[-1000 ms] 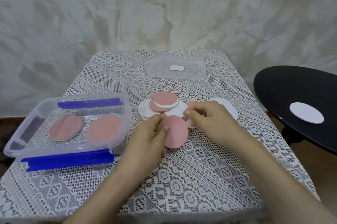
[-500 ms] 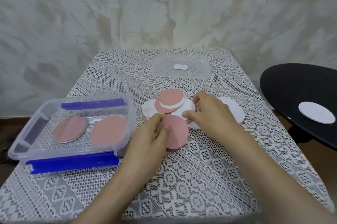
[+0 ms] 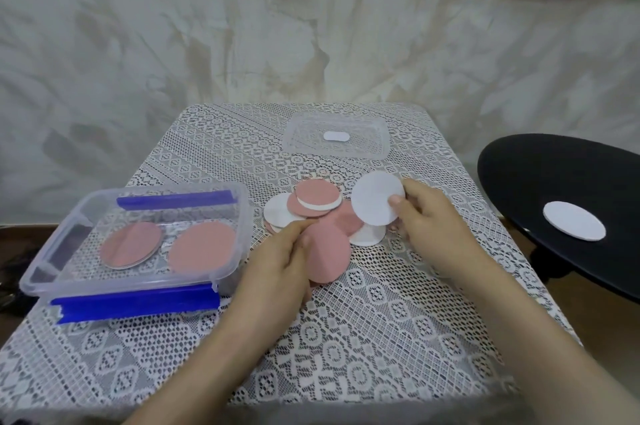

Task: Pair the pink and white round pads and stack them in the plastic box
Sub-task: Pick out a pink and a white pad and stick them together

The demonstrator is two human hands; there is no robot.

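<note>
The left hand pinches a pink pad at the near edge of the loose pile on the counter; the right hand pinches a tilted white pad above it. The plastic box, left, holds two pink-topped pads

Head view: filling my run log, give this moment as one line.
left hand holds pink pad | right hand pinches white pad | plastic box holds two pink-topped pads
</note>
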